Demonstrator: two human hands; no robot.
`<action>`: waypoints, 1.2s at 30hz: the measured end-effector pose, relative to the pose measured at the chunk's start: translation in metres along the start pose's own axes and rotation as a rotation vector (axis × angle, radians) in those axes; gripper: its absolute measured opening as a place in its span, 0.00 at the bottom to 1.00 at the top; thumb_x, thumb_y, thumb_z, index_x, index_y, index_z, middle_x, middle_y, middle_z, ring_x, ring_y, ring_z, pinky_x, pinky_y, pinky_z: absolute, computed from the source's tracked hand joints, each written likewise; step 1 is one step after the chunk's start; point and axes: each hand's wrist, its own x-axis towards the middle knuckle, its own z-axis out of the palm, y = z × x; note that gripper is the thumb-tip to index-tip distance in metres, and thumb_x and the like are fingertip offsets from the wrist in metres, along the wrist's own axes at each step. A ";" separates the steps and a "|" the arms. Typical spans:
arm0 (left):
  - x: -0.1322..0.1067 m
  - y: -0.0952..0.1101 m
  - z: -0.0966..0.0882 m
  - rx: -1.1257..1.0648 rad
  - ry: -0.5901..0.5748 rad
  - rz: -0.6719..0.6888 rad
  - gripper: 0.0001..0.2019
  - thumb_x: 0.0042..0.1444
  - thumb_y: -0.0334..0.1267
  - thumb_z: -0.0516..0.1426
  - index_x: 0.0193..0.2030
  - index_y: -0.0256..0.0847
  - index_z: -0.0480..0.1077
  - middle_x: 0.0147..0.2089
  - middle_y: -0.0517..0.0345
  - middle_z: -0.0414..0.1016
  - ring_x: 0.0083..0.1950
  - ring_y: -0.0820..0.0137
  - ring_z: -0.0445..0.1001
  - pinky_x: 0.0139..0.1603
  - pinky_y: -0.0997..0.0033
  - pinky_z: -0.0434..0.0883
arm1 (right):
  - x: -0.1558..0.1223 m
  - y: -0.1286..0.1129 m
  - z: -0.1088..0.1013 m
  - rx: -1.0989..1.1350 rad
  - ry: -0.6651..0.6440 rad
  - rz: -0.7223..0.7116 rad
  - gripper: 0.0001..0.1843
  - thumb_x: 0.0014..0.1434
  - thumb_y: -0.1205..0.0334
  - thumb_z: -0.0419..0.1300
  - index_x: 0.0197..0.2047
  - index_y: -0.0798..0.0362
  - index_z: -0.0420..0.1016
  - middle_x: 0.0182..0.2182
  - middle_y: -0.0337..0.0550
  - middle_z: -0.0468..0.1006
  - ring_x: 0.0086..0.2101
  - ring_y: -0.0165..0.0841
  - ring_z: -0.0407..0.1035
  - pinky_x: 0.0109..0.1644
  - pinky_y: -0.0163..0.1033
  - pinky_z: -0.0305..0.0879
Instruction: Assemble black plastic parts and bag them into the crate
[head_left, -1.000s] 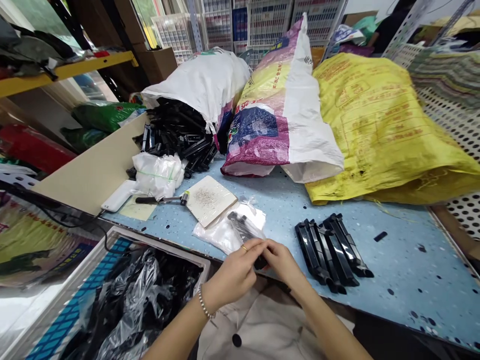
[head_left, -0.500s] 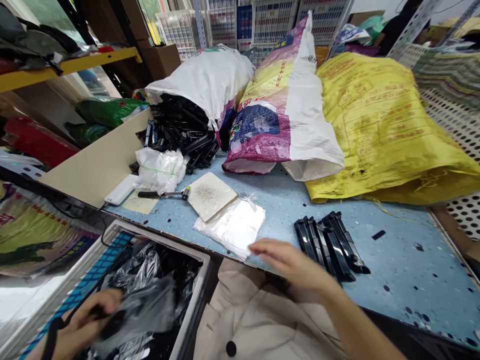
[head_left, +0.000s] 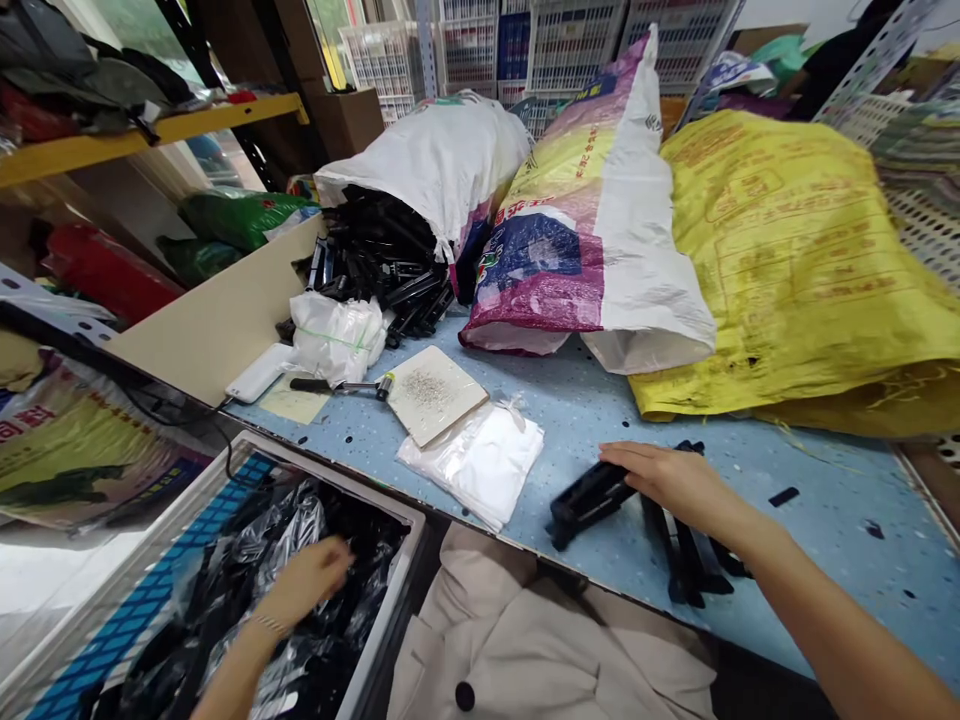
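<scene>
My left hand (head_left: 306, 582) is down inside a white-rimmed bin (head_left: 337, 478), among loose black plastic parts (head_left: 352, 530) and clear plastic bags. Its fingers are curled, and I cannot tell whether they hold anything. My right hand (head_left: 671, 482) lies palm down on the blue speckled workbench (head_left: 825, 545), with its fingers over a black plastic part (head_left: 589, 503) that sits tilted. The rest of the black parts (head_left: 686, 555) lie partly hidden beneath my right wrist.
A sealed white plastic bag (head_left: 472, 465) and a square board (head_left: 437, 393) lie near the bench edge, beside a small hammer (head_left: 337, 385). Behind them stand a heap of black parts (head_left: 382, 260) and large woven sacks. A beige garment (head_left: 540, 650) lies below the bench edge.
My right hand has moved from the bench edge onto the black parts, and one part now lies apart from the row. My left hand has gone deeper into the bin, and the bag it held is not visible.
</scene>
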 end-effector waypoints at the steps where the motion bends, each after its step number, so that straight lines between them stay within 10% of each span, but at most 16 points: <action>1: 0.013 0.025 0.015 -0.007 -0.030 0.143 0.15 0.55 0.44 0.53 0.21 0.41 0.66 0.19 0.65 0.68 0.24 0.71 0.68 0.27 0.74 0.64 | 0.001 -0.004 0.000 0.051 0.025 0.057 0.21 0.59 0.64 0.51 0.53 0.42 0.73 0.53 0.38 0.75 0.48 0.37 0.73 0.46 0.40 0.71; 5: 0.044 0.135 0.078 0.110 0.192 0.565 0.11 0.54 0.44 0.55 0.34 0.37 0.72 0.37 0.46 0.75 0.43 0.59 0.71 0.44 0.61 0.67 | 0.009 -0.023 0.013 0.414 0.112 0.280 0.18 0.59 0.53 0.54 0.51 0.47 0.74 0.46 0.42 0.80 0.44 0.40 0.74 0.47 0.42 0.70; 8: 0.061 0.175 0.103 0.080 0.150 0.597 0.05 0.53 0.33 0.56 0.34 0.34 0.72 0.42 0.38 0.73 0.48 0.54 0.69 0.47 0.55 0.66 | 0.010 -0.035 0.025 0.772 0.166 0.424 0.21 0.56 0.50 0.58 0.50 0.50 0.74 0.41 0.44 0.81 0.40 0.41 0.74 0.45 0.43 0.70; 16: 0.106 0.152 0.073 -0.166 -0.031 0.459 0.12 0.51 0.41 0.59 0.22 0.37 0.67 0.21 0.62 0.67 0.24 0.72 0.66 0.27 0.73 0.63 | 0.013 -0.070 0.038 1.570 0.238 0.659 0.21 0.48 0.48 0.68 0.41 0.54 0.78 0.37 0.48 0.81 0.30 0.35 0.74 0.40 0.43 0.69; 22: 0.106 0.152 0.077 -0.322 -0.094 0.448 0.09 0.44 0.37 0.61 0.21 0.37 0.67 0.19 0.65 0.67 0.21 0.76 0.64 0.24 0.76 0.61 | 0.063 -0.107 0.058 2.197 0.309 0.556 0.16 0.47 0.49 0.69 0.31 0.52 0.76 0.33 0.40 0.81 0.29 0.30 0.72 0.50 0.50 0.69; 30: 0.102 0.141 0.061 -0.310 0.008 0.592 0.04 0.53 0.29 0.53 0.32 0.38 0.68 0.30 0.58 0.74 0.32 0.71 0.73 0.37 0.71 0.71 | 0.078 -0.108 0.079 2.072 0.497 0.666 0.13 0.46 0.57 0.71 0.31 0.54 0.75 0.31 0.43 0.80 0.30 0.31 0.74 0.45 0.41 0.72; 36: 0.100 0.140 0.059 -0.114 0.043 0.742 0.19 0.46 0.21 0.53 0.44 0.38 0.73 0.46 0.50 0.74 0.49 0.62 0.72 0.55 0.59 0.68 | 0.039 -0.118 0.061 2.227 0.099 0.539 0.23 0.52 0.50 0.66 0.44 0.59 0.75 0.25 0.40 0.76 0.22 0.25 0.65 0.36 0.36 0.72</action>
